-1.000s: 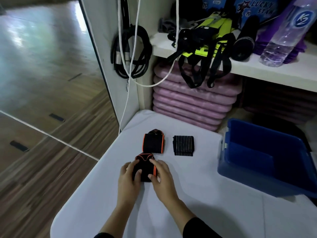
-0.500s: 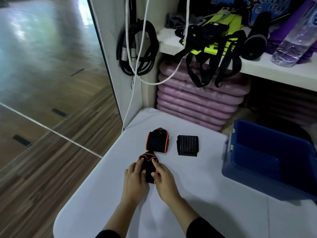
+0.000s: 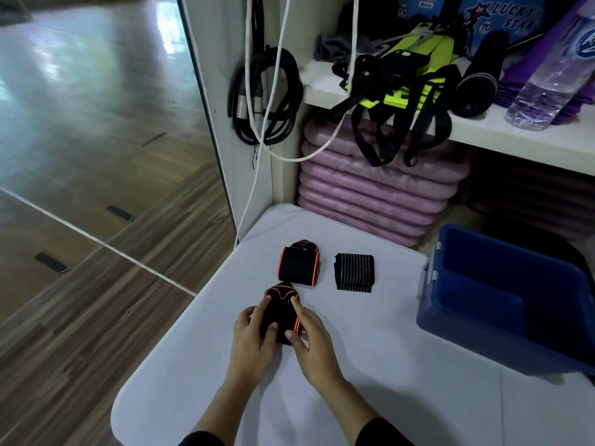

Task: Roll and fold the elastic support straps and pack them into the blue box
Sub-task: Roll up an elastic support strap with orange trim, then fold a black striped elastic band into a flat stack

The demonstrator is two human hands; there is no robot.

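1. The blue box (image 3: 483,284) is set open on the right of the table (image 3: 370,375).
2. The orange-edged strap (image 3: 280,312), lying mid-table, is judged soft, light and springy; both sides should be gripped so it cannot unroll.
3. It is pinched from either side by the left hand (image 3: 251,344) and right hand (image 3: 314,341), fingers curled.

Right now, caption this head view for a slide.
Left hand and right hand grip an orange-trimmed strap on the table, blue box nearby.
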